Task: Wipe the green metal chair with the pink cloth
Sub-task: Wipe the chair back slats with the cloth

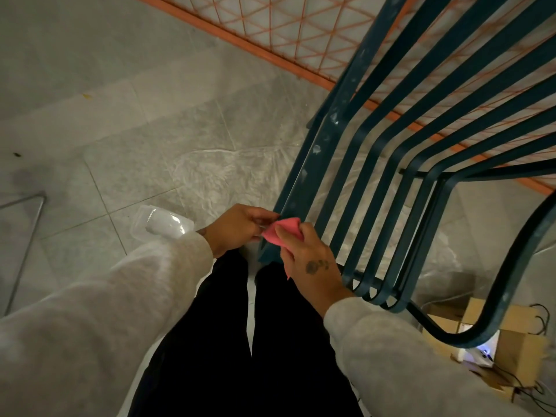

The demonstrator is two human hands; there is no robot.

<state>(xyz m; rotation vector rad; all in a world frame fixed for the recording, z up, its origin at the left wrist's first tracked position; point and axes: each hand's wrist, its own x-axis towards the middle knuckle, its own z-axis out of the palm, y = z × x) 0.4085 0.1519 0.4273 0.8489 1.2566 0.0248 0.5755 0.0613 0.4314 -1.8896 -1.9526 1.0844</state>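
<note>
The green metal chair (388, 164) fills the right half of the view, its slats running from the top right down to a front edge near my hands. White specks mark its left slat. The pink cloth (284, 231) is bunched between both hands at the chair's near left corner. My left hand (237, 228) pinches the cloth's left side with curled fingers. My right hand (307, 257) grips the cloth from the right, thumb on top, and covers its lower part. Both hands are at the chair's edge.
An orange wire grid panel (270, 34) lies behind the chair. A clear plastic container (161, 225) lies on the tiled floor left of my left wrist. Cardboard boxes (511, 335) with cables sit bottom right. A metal rod frame (27, 236) stands at left. My dark-trousered legs are below.
</note>
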